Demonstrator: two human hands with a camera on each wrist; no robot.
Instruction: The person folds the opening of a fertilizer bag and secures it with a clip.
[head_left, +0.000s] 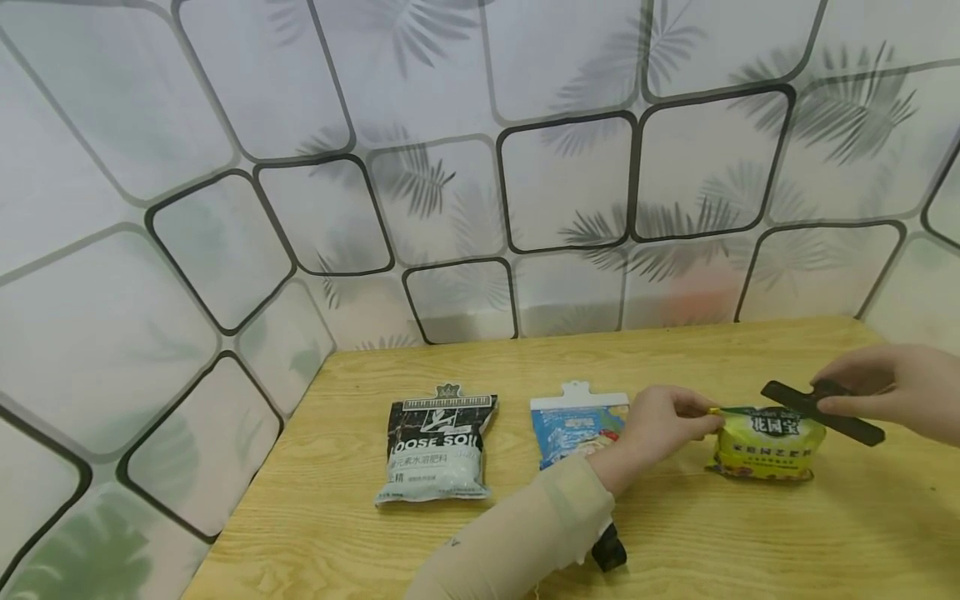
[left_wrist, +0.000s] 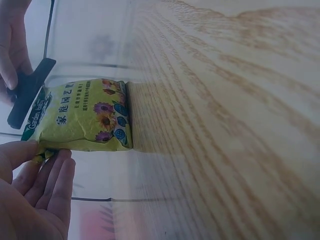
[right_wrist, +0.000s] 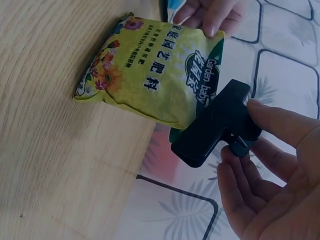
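Observation:
A yellow fertilizer bag [head_left: 765, 457] with a green top edge and printed flowers [left_wrist: 106, 120] stands upright on the wooden table. My left hand [head_left: 660, 423] pinches its top left corner between thumb and fingers. In my right hand [head_left: 903, 387] is a wide black bag clip [right_wrist: 212, 125], gripped by its handles with the thumb on one side and fingers on the other. The clip lies across the bag's top edge toward the right corner, overlapping the green strip in the right wrist view. How far its jaws are parted is hidden.
To the left stands a black-and-grey LOOSE SOIL bag [head_left: 435, 454] with a clip [head_left: 448, 402] along its top. A blue bag [head_left: 558, 433] with a white clip [head_left: 577, 400] is partly behind my left arm. A black object [head_left: 609, 550] pokes out below my sleeve. A patterned wall covering [head_left: 570, 192] rises behind the table [head_left: 315, 517].

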